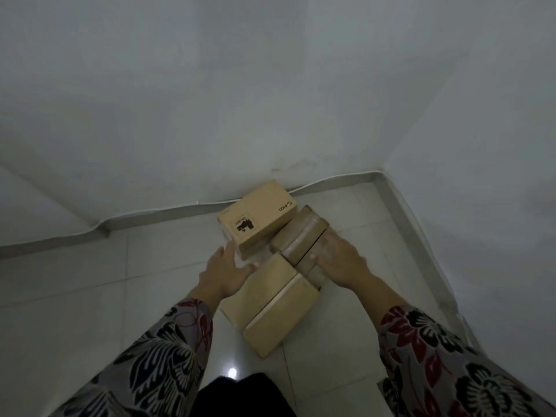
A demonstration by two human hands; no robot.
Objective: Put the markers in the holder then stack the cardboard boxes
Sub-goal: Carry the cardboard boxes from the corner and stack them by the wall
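Three boxes sit clustered on the floor (90,281) near a wall corner. Printed box (258,215) at 12 o'clock of the group, taped box (301,237) at 3, plain box (270,305) at 6. Left hand (227,273) released, straight fingers touching the printed box's near side. Right hand (338,257) released, laid flat on the taped box.

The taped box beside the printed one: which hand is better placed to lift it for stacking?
Right. The right hand rests on top of the taped box; the left hand is open beside the printed box, off the taped one.
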